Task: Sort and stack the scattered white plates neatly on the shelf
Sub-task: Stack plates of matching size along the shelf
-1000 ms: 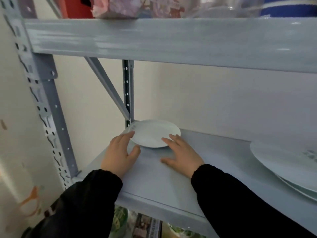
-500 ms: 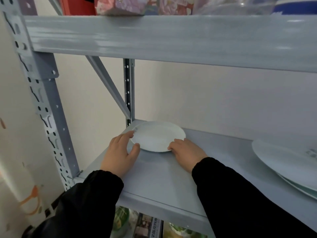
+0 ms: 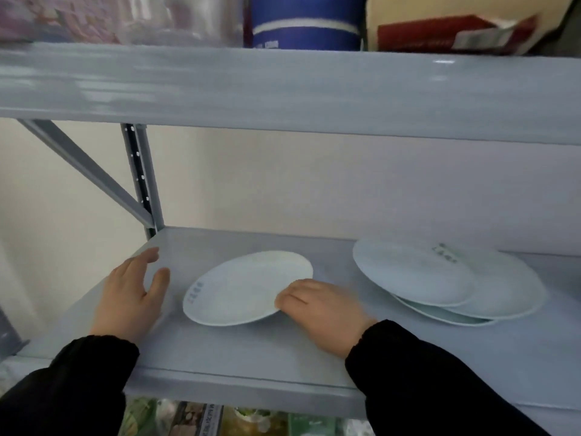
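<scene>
A small white plate [image 3: 242,287] with faint print near its left rim sits on the grey shelf [image 3: 251,350], its right side slightly raised. My right hand [image 3: 317,309] grips that plate's right rim, fingers curled under the edge. My left hand [image 3: 130,297] hovers left of the plate with relaxed fingers, apart from it. To the right lies a loose overlapping pile of larger white plates [image 3: 440,278], about three, not aligned.
The upper shelf beam [image 3: 283,89] hangs low over the work space, carrying a blue container [image 3: 301,23] and a red box [image 3: 449,36]. A grey upright post [image 3: 141,180] and diagonal brace [image 3: 81,168] stand at the back left. Packaged goods show below the shelf.
The small plate has moved right, away from the back-left corner toward the pile. My right hand went from lying flat beside it to gripping its rim. My left hand has come off the plate.
</scene>
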